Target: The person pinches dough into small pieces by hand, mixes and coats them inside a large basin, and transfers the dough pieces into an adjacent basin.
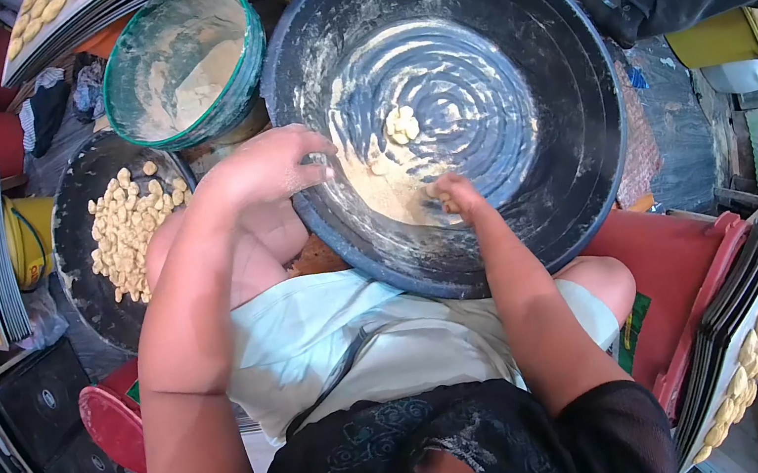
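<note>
A large black basin (566, 95) rests before me, its floor marked with rings of pale flour (392, 192). A small clump of dough pieces (401, 124) sits near the middle of the basin. My left hand (289, 163) hovers at the basin's left rim, fingers bent and apart, with nothing visible in them. Inside the basin, low and near the flour, my right hand (455, 196) has its fingers curled closed; what they may hold is hidden. To the left, many small dough pieces (135, 227) lie in a black shallow tub (80, 276).
A green-rimmed basin (253, 52) with flour stands behind my left hand. Stacked trays with shaped dough pieces are at the left (0, 250), upper left (78, 26) and lower right (730, 328). A red container (664, 264) is beside my right leg. Yellow buckets (34, 239) stand around.
</note>
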A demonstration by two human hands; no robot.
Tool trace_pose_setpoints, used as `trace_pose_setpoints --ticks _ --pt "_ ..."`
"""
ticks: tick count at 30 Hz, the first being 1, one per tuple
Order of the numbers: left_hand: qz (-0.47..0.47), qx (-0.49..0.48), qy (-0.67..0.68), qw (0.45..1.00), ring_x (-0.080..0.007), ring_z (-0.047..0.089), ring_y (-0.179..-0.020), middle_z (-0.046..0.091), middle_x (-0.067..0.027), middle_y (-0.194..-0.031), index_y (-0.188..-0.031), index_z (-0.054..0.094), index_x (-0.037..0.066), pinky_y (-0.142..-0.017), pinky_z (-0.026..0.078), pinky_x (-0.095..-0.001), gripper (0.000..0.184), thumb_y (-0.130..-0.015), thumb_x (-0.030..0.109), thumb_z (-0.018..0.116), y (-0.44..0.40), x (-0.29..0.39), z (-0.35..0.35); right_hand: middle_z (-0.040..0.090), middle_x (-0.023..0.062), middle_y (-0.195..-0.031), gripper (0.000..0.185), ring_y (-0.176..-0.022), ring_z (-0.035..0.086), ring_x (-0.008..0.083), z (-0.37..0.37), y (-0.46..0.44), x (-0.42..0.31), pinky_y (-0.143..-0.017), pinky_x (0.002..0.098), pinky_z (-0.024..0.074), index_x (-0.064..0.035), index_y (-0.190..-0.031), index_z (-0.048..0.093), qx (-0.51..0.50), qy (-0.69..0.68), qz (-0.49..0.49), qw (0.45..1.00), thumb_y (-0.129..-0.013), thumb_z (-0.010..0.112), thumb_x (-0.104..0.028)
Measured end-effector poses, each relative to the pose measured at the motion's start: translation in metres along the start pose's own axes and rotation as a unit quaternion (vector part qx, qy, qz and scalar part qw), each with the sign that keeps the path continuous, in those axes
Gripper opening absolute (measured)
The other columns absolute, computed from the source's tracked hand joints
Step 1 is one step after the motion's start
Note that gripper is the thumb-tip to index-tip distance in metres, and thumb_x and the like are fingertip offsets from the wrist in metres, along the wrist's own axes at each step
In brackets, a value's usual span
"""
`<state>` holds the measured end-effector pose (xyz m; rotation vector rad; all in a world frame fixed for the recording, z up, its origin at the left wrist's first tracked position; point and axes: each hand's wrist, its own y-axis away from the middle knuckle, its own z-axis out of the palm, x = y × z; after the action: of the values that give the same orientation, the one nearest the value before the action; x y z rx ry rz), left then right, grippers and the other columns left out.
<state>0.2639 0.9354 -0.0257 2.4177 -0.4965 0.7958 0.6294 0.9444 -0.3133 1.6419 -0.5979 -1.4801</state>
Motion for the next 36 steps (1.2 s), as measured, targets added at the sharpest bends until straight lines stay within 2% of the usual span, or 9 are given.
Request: trace_pose_setpoints --ticks 3,6,13,19,25,28,30,32,36 --pt "0.008 0.009 0.026 1.0 -0.0344 0.054 -0.109 0.059 -0.0178 -0.11 -0.122 0.06 0.007 -0.096 0.041 -0.0393 0.04 -0.087 0.026 0.062 0.0 0.001 -0.002 0.055 0.009 -0.085 0.033 -0.085 0.056 0.0233 0.0 -0.02 0.014 -0.071 0.0436 0.0507 -0.0095 -0.099 0.058 0.188 0.033 -0.011 0.982 -0.071 0.073 -0.019" --pt "0.022 0.003 0.034 0.999 -0.0345 0.054 -0.108 0.059 -0.0179 -0.108 -0.121 0.06 0.005 -0.095 0.042 -0.0396 0.04 -0.087 0.027 0.062 -0.002 0.003 -0.002 0.054 0.0163 -0.098 0.038 -0.092 0.057 0.032 0.026 -0.041 0.054 -0.083 0.0422 0.0488 -0.0075 -0.102 0.059 0.308 0.357 -0.129 0.873 -0.069 0.074 -0.017" --pt "0.028 -0.007 0.019 0.999 -0.035 0.055 -0.105 0.059 -0.0181 -0.108 -0.119 0.06 0.004 -0.093 0.043 -0.0403 0.041 -0.087 0.027 0.061 -0.002 0.009 -0.005 0.058 0.0181 -0.106 0.031 -0.097 0.056 0.0372 0.052 -0.053 0.014 -0.088 0.0413 0.0474 -0.0102 -0.098 0.06 0.206 0.327 -0.255 0.886 -0.069 0.069 -0.015" --pt "0.02 -0.01 0.035 0.999 -0.0348 0.055 -0.105 0.058 -0.0175 -0.11 -0.12 0.059 0.004 -0.093 0.043 -0.0404 0.04 -0.088 0.028 0.06 -0.001 0.022 -0.012 0.056 0.0173 -0.11 0.026 -0.096 0.057 0.0376 0.102 -0.072 -0.016 -0.086 0.0425 0.0479 -0.0093 -0.095 0.058 -0.046 0.591 -0.357 0.722 -0.069 0.064 -0.008" --pt "0.02 -0.014 0.023 0.999 -0.0346 0.055 -0.106 0.058 -0.0171 -0.11 -0.119 0.059 0.004 -0.094 0.043 -0.0401 0.04 -0.087 0.026 0.061 0.003 0.014 -0.008 0.058 0.0151 -0.11 0.031 -0.087 0.062 0.0322 0.086 -0.031 -0.049 -0.079 0.0382 0.0491 -0.0141 -0.108 0.062 -0.004 0.166 -0.234 0.958 -0.078 0.059 -0.007" --pt "0.017 -0.013 0.016 1.0 -0.0348 0.055 -0.107 0.059 -0.0174 -0.111 -0.119 0.06 0.004 -0.094 0.043 -0.0401 0.039 -0.087 0.026 0.062 0.001 0.017 -0.01 0.058 0.015 -0.113 0.032 -0.087 0.062 0.0328 0.069 0.021 -0.059 -0.077 0.0392 0.0495 -0.0141 -0.11 0.063 0.05 -0.033 -0.235 0.97 -0.079 0.059 -0.009" --pt "0.04 0.007 0.025 0.999 -0.0352 0.055 -0.107 0.059 -0.0179 -0.111 -0.119 0.06 0.004 -0.094 0.043 -0.0402 0.039 -0.087 0.026 0.062 -0.002 0.015 -0.007 0.054 0.0219 -0.121 0.034 -0.085 0.062 0.039 0.026 -0.066 0.053 -0.076 0.0422 0.0498 -0.0114 -0.111 0.064 0.161 0.249 -0.259 0.919 -0.078 0.06 -0.009" --pt "0.051 0.008 0.022 0.998 -0.0354 0.055 -0.107 0.059 -0.0192 -0.111 -0.119 0.061 0.006 -0.094 0.043 -0.0404 0.04 -0.086 0.028 0.062 -0.005 0.018 -0.004 0.056 0.0264 -0.118 0.03 -0.092 0.061 0.0419 0.053 0.036 0.032 -0.08 0.044 0.049 -0.0083 -0.109 0.065 -0.041 0.538 -0.175 0.823 -0.08 0.06 -0.018" --pt "0.026 0.011 0.005 1.0 -0.0362 0.058 -0.106 0.062 -0.0219 -0.111 -0.118 0.063 0.007 -0.092 0.044 -0.0412 0.042 -0.083 0.032 0.064 -0.006 0.018 -0.001 0.062 0.0258 -0.105 0.032 -0.095 0.06 0.0415 0.047 0.031 0.02 -0.085 0.0443 0.0472 -0.0078 -0.103 0.067 0.061 0.467 -0.222 0.854 -0.082 0.056 -0.029"
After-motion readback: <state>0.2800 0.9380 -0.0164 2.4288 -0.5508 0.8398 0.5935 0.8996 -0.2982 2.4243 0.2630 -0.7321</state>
